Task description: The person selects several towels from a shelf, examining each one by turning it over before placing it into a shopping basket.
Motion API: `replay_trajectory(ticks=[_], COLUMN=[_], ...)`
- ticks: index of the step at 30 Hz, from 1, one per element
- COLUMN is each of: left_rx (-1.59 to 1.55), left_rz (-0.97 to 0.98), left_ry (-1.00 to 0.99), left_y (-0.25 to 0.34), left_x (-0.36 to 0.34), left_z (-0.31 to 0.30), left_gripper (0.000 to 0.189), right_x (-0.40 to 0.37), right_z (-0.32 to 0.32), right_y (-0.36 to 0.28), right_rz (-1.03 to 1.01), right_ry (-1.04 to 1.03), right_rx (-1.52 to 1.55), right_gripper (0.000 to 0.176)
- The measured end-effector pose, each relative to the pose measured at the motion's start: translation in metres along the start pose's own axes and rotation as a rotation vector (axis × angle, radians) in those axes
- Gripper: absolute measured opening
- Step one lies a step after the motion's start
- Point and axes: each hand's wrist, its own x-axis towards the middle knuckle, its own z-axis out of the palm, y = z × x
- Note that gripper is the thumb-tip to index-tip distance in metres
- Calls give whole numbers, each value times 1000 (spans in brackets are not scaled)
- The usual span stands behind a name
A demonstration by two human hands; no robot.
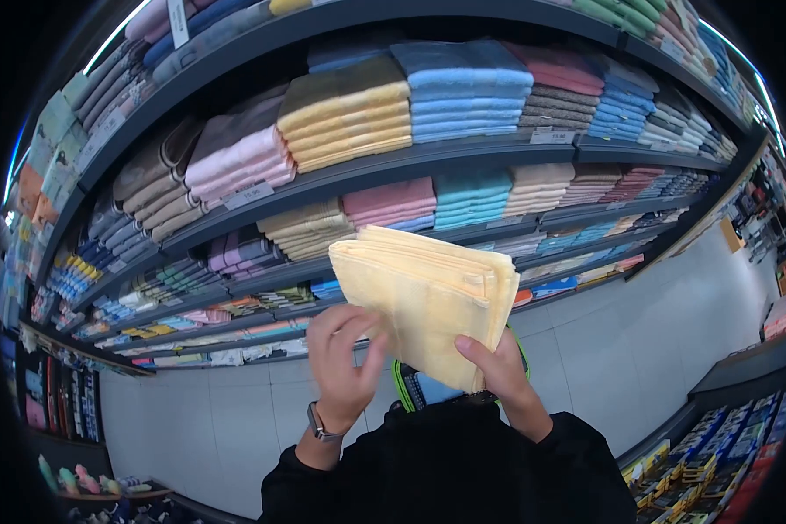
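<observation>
A folded pale yellow towel (410,306) is held up in front of my body, its layered folds showing along the top and right side. My right hand (502,367) grips its lower right corner, thumb on the near face and the other fingers hidden behind. Beside the towel's lower left edge is my left hand (348,354), fingers bent and thumb apart, with fingertips right at the cloth. A dark band (321,424) circles the left wrist. Partly hidden below the towel, a black basket with a bright green rim (402,384) has something blue inside.
Ahead, long dark shelves (463,155) carry folded towels, including a yellow stack (349,122) and a blue stack (463,96). Price tags (552,136) line the edges. Grey tiled floor (576,358) lies below. A low display of packaged goods (707,463) stands at lower right.
</observation>
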Motion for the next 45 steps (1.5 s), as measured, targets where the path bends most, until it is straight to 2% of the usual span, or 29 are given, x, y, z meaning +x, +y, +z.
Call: replay_trajectory(ticks=[1,7,18,21,23,26,31,33,34,36,37,39,40,42,44,45], left_rx=[-14,-36,-20,-109,-252,-332,-300,-72,-72,457,460,-547,-545,-1178,-1234,-1123], left_rz=[79,107,162,110,-50,-142,-238,-427,-425,-256,-253,-717,-722,-648,-659,-674], left_ry=[-76,-51,-44,-41,24,126,266,90,90,-87,-81,-88,-78,-235,-244,-259], left_y=[7,19,15,12,6,-5,-49,-81,-93,-106,-103,-88,-81,-70,-67,-67], left_x=[1,7,8,9,6,5,-1,-7,-11,-11,-11,-10,-9,-7,-7,-11], left_z=[1,10,17,16,16,14,-6,-24,-23,-21,-20,-17,-17,-18,-18,-17], left_gripper=[33,27,24,19,12,7,3,10,10,25,25,41,41,53,55,56], right_x=[-1,-5,-5,-5,-5,-5,-3,-1,0,2,4,9,10,12,13,12], right_z=[3,13,15,13,13,13,7,2,0,-6,-7,-8,-9,-11,-13,-15], right_y=[-1,0,-2,1,2,-1,2,4,5,8,9,10,11,16,19,19], right_rz=[19,-55,-77,-70,-75,-47,3,40,76,97,119,110,109,112,101,11], right_ry=[-22,-101,-99,-75,-57,-57,-32,-2,28,45,64,56,51,14,-16,-93], right_rx=[2,-140,-189,-188,-189,-134,-56,42,141,218,293,322,348,292,244,132], right_gripper=[37,38,37,38,38,38,39,41,43,45,48,50,51,56,62,55])
